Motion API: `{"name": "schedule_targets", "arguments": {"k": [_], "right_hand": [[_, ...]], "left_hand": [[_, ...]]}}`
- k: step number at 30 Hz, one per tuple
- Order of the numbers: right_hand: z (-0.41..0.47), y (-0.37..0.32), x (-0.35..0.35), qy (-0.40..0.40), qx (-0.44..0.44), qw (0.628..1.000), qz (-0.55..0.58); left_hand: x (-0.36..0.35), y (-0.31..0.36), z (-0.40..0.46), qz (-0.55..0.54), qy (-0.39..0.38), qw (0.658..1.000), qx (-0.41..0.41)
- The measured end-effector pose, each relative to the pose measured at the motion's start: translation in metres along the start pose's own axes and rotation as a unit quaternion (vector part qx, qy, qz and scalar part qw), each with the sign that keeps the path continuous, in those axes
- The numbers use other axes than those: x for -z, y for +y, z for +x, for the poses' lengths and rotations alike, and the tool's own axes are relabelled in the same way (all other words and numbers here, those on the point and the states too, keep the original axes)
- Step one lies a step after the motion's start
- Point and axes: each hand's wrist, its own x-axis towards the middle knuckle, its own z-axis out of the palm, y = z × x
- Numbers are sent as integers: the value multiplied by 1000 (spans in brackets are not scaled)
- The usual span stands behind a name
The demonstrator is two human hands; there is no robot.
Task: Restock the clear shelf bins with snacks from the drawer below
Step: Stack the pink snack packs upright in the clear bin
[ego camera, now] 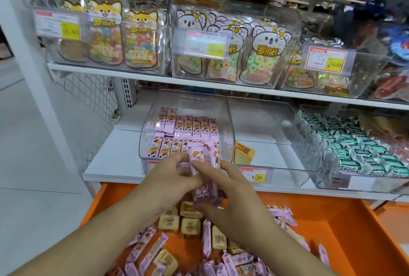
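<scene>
**Pink packs held at the bin's mouth**

Above the orange drawer [345, 227], both hands meet just in front of the left clear bin [152, 125]. Left hand [168, 178] and right hand [230, 191] each curl their fingers round a small stack of pink packs [204, 165], held upright against the bin's front lip. More pink packs lie loose in the drawer below. Such packs look light, with slick, crinkly film, likely to slide apart; a grip across the stack's flat sides, not the sealed ends, should keep them together.
</scene>
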Motion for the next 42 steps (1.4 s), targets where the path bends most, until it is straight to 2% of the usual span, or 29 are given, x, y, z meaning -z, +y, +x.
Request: {"name": "schedule_targets", "arguments": {"k": [4, 11, 14, 19, 24, 29, 37, 42], "right_hand": [[8, -11, 0, -12, -13, 1000, -2], [41, -13, -15, 50, 16, 998, -33], [70, -9, -19, 68, 1, 997, -42], [138, 14, -23, 97, -33, 990, -101], [193, 29, -35, 34, -104, 979, -170], [193, 29, -34, 24, -113, 967, -229], [192, 24, -33, 84, -137, 957, -241], [211, 27, -44, 48, -139, 962, -232]], "left_hand": [[9, 5, 4, 59, 10, 998, -28], [24, 12, 27, 125, 38, 985, -116], [32, 17, 41, 142, 54, 979, -136], [54, 9, 57, 294, 108, 935, -166], [67, -15, 64, 406, 67, 901, -140], [68, -25, 65, 438, 36, 885, -152], [64, -31, 66, 443, 46, 880, -163], [67, -28, 65, 435, 48, 883, -167]]}}
